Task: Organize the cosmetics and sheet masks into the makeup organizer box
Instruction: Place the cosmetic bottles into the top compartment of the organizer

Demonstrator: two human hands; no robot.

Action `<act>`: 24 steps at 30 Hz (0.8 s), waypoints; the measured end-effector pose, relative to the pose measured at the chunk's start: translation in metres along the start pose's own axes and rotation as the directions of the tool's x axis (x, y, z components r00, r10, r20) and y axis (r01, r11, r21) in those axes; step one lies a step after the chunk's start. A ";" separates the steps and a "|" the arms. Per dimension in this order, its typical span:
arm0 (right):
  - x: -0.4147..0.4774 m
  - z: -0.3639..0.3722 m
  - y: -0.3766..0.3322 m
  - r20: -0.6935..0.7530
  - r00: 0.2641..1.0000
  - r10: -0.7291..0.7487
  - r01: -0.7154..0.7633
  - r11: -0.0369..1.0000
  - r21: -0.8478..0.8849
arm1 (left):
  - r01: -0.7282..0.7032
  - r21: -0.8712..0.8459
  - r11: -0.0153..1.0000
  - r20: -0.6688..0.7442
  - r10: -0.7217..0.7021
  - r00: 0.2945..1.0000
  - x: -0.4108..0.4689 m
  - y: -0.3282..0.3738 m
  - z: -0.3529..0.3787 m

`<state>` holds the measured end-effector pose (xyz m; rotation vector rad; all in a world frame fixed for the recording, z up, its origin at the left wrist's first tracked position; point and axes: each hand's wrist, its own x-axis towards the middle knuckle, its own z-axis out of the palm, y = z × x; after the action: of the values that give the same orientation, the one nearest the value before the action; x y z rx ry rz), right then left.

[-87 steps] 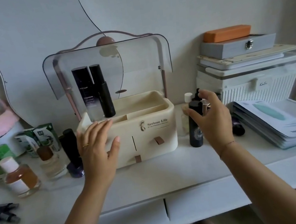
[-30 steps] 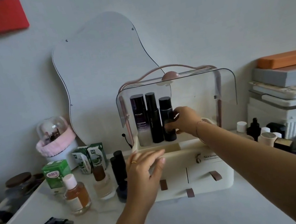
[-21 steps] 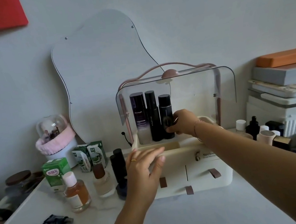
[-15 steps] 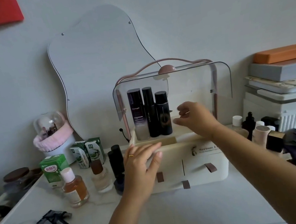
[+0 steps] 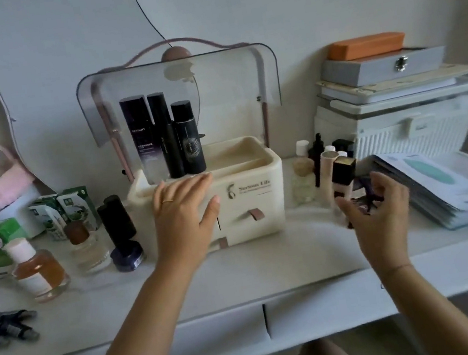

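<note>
The cream makeup organizer box (image 5: 252, 174) stands mid-table with its clear lid (image 5: 221, 82) raised. Three dark bottles (image 5: 164, 136) stand upright in its top left compartment. My left hand (image 5: 185, 215) rests flat against the box's front, fingers apart, holding nothing. My right hand (image 5: 376, 210) hovers with fingers spread just in front of a cluster of small bottles (image 5: 324, 170) right of the box, beside a black-capped foundation bottle (image 5: 344, 179). A stack of sheet masks (image 5: 446, 185) lies further right.
Left of the box stand an amber bottle (image 5: 35, 268), a clear brown-capped bottle (image 5: 85, 245), black bottles (image 5: 115, 216), green cartons (image 5: 63, 209) and small grey tubes (image 5: 4, 327). Stacked storage boxes (image 5: 399, 110) sit at the back right. The table's front edge (image 5: 246, 306) runs below my arms.
My right hand let go of the third dark bottle, now standing in the box, and moved right and down to the bottles beside it. The view tilted downward.
</note>
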<state>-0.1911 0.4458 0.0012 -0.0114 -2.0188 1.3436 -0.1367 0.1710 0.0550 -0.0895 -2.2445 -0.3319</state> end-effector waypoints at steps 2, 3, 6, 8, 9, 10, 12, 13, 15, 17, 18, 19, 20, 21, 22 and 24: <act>0.005 0.002 0.011 0.049 0.997 0.061 -0.062 0.998 0.010 | -0.011 0.024 1.000 -0.016 0.012 1.000 -0.003 0.003 0.007; 0.007 0.003 0.016 0.075 0.994 0.080 -0.082 0.996 0.023 | -0.016 0.029 0.999 -0.029 0.017 0.999 -0.004 0.004 0.009; 0.012 0.007 0.023 0.134 0.983 0.122 -0.133 0.989 0.069 | -0.029 0.020 0.999 -0.061 0.030 0.998 -0.005 0.003 0.014; 0.015 0.010 0.025 0.144 0.981 0.133 -0.145 0.987 0.074 | -0.034 0.019 0.999 -0.064 0.035 0.997 -0.004 0.002 0.015; 0.017 0.012 0.026 0.148 0.981 0.128 -0.140 0.988 0.070 | -0.036 0.019 0.999 -0.066 0.037 0.997 -0.004 0.002 0.015; 0.018 0.012 0.027 0.151 0.981 0.120 -0.130 0.990 0.061 | -0.037 0.020 0.999 -0.069 0.038 0.997 -0.004 0.001 0.015; 0.019 0.012 0.026 0.167 0.979 0.121 -0.134 0.989 0.066 | -0.040 0.017 0.999 -0.076 0.041 0.996 -0.005 0.002 0.015; 0.019 0.011 0.024 0.182 0.974 0.131 -0.148 0.986 0.081 | -0.039 0.014 0.999 -0.076 0.040 0.996 -0.005 0.002 0.015; 0.016 0.007 0.018 0.190 0.973 0.132 -0.152 0.984 0.094 | -0.033 0.009 0.999 -0.071 0.033 0.997 -0.005 0.002 0.015; 0.013 0.003 0.004 0.159 0.984 0.085 -0.101 0.990 0.099 | -0.027 0.006 1.000 -0.067 0.028 0.997 -0.005 0.002 0.014; 0.012 0.001 -0.007 0.144 0.989 0.044 -0.061 0.991 0.116 | -0.027 0.006 1.000 -0.066 0.027 0.997 -0.005 0.003 0.013; 0.012 0.000 -0.021 0.140 0.990 -0.003 -0.018 0.989 0.149 | -0.026 0.006 1.000 -0.065 0.026 0.998 -0.005 0.003 0.013; 0.012 -0.001 -0.037 0.154 0.986 -0.057 0.027 0.981 0.190 | -0.024 0.003 1.000 -0.064 0.024 0.998 -0.005 0.004 0.013; 0.014 -0.001 -0.054 0.182 0.976 -0.119 0.076 0.970 0.231 | -0.023 -0.003 1.000 -0.064 0.023 0.998 -0.006 0.004 0.013; 0.015 0.001 -0.073 0.213 0.959 -0.187 0.128 0.957 0.260 | -0.023 -0.010 1.000 -0.065 0.023 0.998 -0.006 0.004 0.013; 0.020 0.012 -0.108 0.277 0.910 -0.309 0.214 0.922 0.323 | -0.022 -0.025 0.999 -0.059 0.020 0.998 -0.006 0.004 0.012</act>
<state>-0.1744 0.3937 0.0978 0.6341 -1.9727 1.5198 -0.1413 0.1784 0.0434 -0.1151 -2.1798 -0.3474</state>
